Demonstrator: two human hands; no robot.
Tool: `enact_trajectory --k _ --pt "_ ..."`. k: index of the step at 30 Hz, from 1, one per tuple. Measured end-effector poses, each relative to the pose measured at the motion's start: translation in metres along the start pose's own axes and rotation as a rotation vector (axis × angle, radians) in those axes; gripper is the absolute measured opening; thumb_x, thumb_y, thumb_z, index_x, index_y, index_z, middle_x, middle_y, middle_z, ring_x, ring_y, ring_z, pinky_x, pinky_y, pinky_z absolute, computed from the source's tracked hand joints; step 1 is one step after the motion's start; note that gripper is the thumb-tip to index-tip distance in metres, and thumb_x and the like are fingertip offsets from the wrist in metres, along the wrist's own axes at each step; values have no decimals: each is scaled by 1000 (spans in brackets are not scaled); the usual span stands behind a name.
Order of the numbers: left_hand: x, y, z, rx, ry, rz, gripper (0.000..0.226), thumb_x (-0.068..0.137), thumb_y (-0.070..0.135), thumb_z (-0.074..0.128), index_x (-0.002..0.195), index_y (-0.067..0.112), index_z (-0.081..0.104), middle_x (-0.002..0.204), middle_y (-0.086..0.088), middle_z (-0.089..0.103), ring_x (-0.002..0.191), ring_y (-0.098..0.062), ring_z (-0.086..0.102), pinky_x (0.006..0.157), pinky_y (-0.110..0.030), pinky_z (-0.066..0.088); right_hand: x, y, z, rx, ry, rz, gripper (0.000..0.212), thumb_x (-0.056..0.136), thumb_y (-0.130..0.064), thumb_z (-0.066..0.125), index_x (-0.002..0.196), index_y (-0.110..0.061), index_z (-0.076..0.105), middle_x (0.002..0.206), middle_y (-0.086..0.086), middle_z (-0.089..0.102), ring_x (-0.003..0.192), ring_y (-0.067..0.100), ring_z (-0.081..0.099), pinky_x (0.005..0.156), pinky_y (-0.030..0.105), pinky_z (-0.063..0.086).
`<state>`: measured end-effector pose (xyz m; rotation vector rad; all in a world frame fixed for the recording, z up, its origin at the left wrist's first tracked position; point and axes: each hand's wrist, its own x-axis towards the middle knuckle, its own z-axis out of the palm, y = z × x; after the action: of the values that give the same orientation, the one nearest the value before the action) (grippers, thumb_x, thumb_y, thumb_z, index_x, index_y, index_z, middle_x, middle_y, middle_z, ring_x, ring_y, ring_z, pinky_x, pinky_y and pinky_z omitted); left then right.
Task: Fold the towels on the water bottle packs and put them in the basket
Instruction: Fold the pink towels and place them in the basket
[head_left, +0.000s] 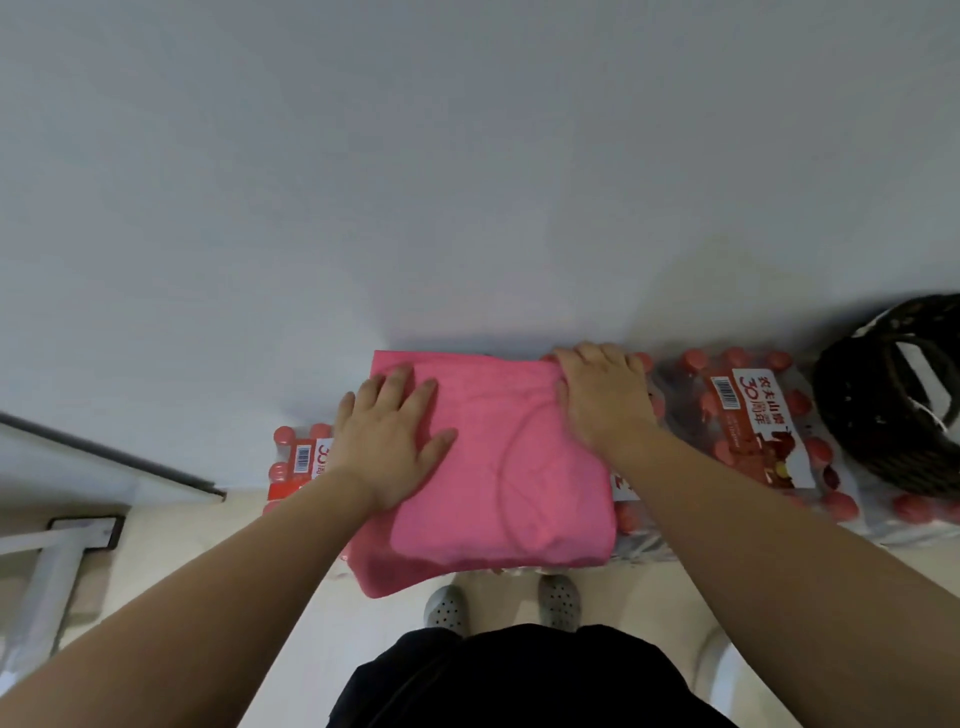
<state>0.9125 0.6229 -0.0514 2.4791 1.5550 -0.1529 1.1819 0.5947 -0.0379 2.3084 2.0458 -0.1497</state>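
Observation:
A pink towel (498, 467), folded into a rough square, lies on shrink-wrapped water bottle packs (748, 431) with red caps, set against the wall. My left hand (389, 441) presses flat on the towel's left part, fingers spread. My right hand (602, 400) rests on the towel's far right corner; its thumb lies along the towel's edge and its fingers reach over the bottle caps. Whether it pinches the cloth I cannot tell. A dark woven basket (893, 415) stands at the far right, on the packs' right end.
A plain grey wall (467, 182) rises right behind the packs. White furniture legs (47, 582) and a dark rail (114, 457) are at the left on the beige floor. My feet in grey perforated shoes (447, 608) stand just before the packs.

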Motion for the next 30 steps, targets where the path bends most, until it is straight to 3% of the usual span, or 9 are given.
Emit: enact_trajectory --k 4,8,13,17,21,28,30 --pt "24 -5 -21 -63 80 20 51 98 46 40 145 25 39 152 -5 32 121 -35 46 98 -47 42 17 0 -9 -133 -48 7 29 98 -22 43 123 -23 57 121 3 55 114 28 47 96 45 36" --pt "49 -8 -33 5 12 -8 46 94 21 43 140 19 44 133 -5 49 110 -31 50 86 -41 42 24 3 -9 -166 -55 -10 21 98 -23 47 116 -21 58 115 2 58 110 25 52 91 41 40" --pt "64 -10 -39 85 23 -34 32 96 34 42 111 13 62 121 -7 56 102 -31 54 75 -37 38 28 7 -7 -153 -71 -10 19 98 -26 46 111 -20 58 111 2 63 108 25 54 89 39 41" --pt "66 -7 -45 95 -44 -21 23 96 19 40 105 10 60 119 -10 52 101 -32 52 72 -36 35 30 10 -9 -144 -82 -37 22 99 -27 43 111 -17 58 111 4 64 107 26 55 88 40 42" --pt "61 -6 -42 130 -5 -6 20 92 9 42 100 12 59 111 -9 52 99 -30 51 70 -36 34 25 13 -9 -166 -105 -92 23 100 -25 42 115 -16 57 115 4 61 110 25 52 91 41 41" --pt "57 -19 -37 87 180 107 3 84 17 58 82 19 56 87 -2 58 92 -29 49 74 -36 31 22 16 -22 -274 -71 -261 24 94 -23 43 113 -18 57 112 4 65 104 25 57 90 39 37" --pt "56 -22 -41 87 152 134 13 81 13 58 79 21 48 76 1 55 86 -28 51 73 -36 33 24 18 -29 -185 -120 -261 24 91 -20 49 113 -20 57 108 4 67 101 26 59 90 37 39"
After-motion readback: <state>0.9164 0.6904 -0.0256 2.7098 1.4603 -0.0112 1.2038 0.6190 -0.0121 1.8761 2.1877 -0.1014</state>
